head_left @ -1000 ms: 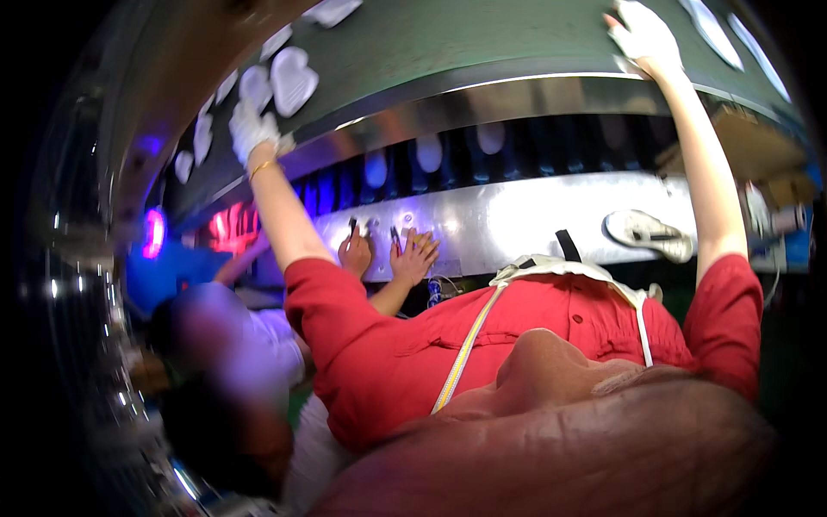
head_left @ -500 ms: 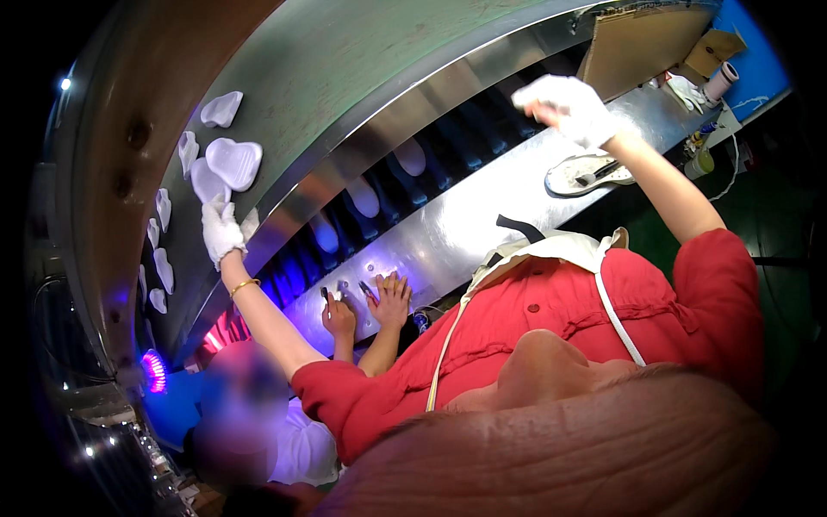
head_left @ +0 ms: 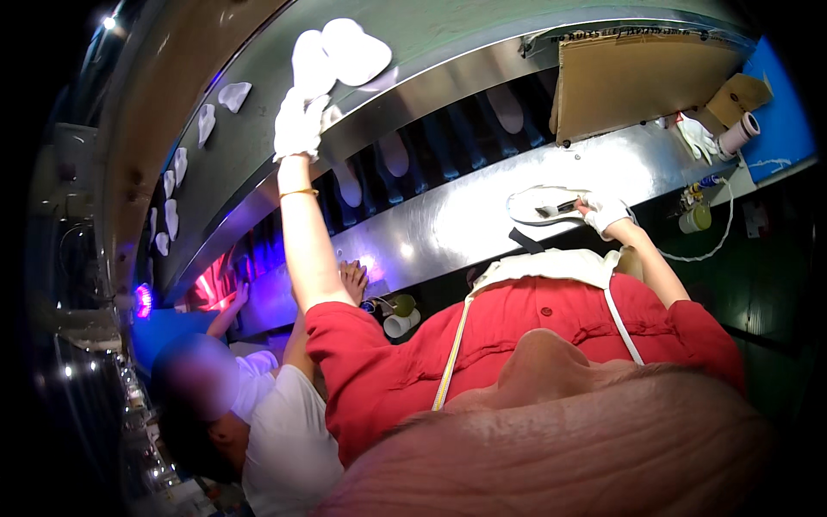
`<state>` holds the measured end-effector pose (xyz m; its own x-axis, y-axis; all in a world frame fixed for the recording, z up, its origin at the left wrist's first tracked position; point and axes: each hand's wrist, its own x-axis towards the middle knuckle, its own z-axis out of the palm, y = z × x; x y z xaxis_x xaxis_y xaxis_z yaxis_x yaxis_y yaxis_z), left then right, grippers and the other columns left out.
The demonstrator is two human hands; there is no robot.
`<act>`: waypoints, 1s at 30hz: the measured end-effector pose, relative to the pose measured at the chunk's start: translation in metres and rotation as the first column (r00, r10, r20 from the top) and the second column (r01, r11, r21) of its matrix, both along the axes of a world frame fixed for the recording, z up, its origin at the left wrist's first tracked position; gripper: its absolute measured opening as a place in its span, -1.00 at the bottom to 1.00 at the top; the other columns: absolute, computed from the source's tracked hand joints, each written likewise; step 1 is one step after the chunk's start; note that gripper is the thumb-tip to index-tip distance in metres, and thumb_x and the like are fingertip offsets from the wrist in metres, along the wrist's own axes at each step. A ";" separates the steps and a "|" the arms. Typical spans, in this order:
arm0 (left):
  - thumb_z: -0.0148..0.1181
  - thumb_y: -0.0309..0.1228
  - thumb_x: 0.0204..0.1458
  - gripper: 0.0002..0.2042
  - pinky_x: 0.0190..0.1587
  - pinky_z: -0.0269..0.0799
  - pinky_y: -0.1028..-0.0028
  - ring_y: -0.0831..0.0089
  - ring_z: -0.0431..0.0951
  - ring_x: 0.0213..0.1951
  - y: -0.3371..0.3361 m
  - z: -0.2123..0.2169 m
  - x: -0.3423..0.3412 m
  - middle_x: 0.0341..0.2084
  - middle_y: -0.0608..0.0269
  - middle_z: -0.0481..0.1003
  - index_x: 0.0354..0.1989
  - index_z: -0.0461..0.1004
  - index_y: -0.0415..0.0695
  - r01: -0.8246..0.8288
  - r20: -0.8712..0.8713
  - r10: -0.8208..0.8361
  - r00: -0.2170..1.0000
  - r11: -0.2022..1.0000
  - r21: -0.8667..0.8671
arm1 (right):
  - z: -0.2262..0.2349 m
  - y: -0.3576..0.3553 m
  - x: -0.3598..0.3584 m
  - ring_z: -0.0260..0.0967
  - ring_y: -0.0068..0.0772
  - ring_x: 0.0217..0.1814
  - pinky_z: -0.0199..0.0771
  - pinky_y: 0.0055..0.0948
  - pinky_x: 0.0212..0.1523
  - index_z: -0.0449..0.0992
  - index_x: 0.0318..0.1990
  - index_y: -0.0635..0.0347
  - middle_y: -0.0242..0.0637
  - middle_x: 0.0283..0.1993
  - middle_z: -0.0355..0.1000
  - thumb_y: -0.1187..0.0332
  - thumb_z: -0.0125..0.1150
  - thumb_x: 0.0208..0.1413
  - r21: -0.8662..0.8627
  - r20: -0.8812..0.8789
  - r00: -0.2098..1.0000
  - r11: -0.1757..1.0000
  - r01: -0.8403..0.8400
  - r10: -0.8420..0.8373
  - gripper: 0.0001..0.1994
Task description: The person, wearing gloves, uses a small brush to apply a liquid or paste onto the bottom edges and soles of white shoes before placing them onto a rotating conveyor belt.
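— While the left hand [head_left: 299,122] was raised toward eleven o'clock, what did it have hold of?

— It wore a white glove, and its fingers were closed on a white sole-shaped piece [head_left: 312,62] lying on the grey conveyor belt [head_left: 448,34]. A second white piece [head_left: 355,52] sat just beside the first, toward one o'clock of it, the two touching or overlapping.

— And the right hand [head_left: 603,212]?

— Also gloved in white, it was down at about two o'clock from the red-shirted chest, resting at the edge of a flat white piece [head_left: 538,205] on the steel ledge [head_left: 448,224]. Its fingers were curled around a small dark tool [head_left: 560,207] that lay across that piece.

— What else ran along the belt?

— More white pieces [head_left: 234,93] trailed off toward nine o'clock, well apart from one another. A brown cardboard sheet [head_left: 637,82] stood at one o'clock, with a roll of white tape [head_left: 739,133] near it at two o'clock.

— Was anyone else there?

— A person in a white shirt [head_left: 284,422] stood at eight o'clock, with one of their hands [head_left: 353,277] up against the ledge, close beside the raised left forearm. Two small cups [head_left: 399,314] sat below that hand.
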<state>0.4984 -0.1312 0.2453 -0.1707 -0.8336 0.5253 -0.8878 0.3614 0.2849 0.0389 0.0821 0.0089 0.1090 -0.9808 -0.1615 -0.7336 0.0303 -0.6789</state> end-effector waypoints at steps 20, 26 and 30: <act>0.25 -0.07 -0.18 -0.55 -0.13 0.27 0.28 0.13 0.40 -0.23 0.003 0.016 -0.085 -0.32 0.05 0.42 -0.16 0.45 -0.10 0.402 0.202 -0.361 0.910 0.887 -0.227 | -0.095 -0.026 -0.001 0.43 -0.14 -0.46 0.42 -0.47 -0.64 0.32 -0.11 0.15 0.11 -0.27 0.44 0.26 -0.14 0.18 0.780 0.596 -0.009 0.576 0.246 -0.803 -0.77; 0.07 -0.03 -0.05 -0.64 0.10 0.14 0.23 0.11 0.42 -0.14 -0.031 0.006 -0.104 -0.22 0.12 0.46 -0.20 0.50 0.02 0.454 0.117 -0.441 0.890 0.882 -0.125 | -0.103 -0.023 0.012 0.33 -0.50 -0.44 0.37 -0.53 -0.37 0.49 -0.30 0.14 -0.37 -0.42 0.41 0.41 0.24 -0.05 0.447 0.576 0.411 0.693 0.566 -0.707 -0.86; 0.07 -0.29 -0.03 -0.82 0.00 0.19 0.22 0.16 0.41 -0.22 -0.018 0.002 -0.108 -0.40 0.19 0.50 -0.31 0.51 -0.05 0.503 0.235 -0.447 0.863 0.808 -0.308 | -0.085 -0.017 0.030 0.35 -0.50 -0.35 0.35 -0.51 -0.27 0.50 -0.37 0.11 -0.38 -0.43 0.43 0.34 0.33 -0.17 0.076 0.276 0.863 0.905 0.419 -0.423 -0.82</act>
<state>0.3906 -0.1487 0.2470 -0.5935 -0.3950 0.7012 -0.5993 0.7985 -0.0574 0.0685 0.0650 -0.0762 -0.2710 -0.9417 -0.1992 -0.4290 0.3034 -0.8508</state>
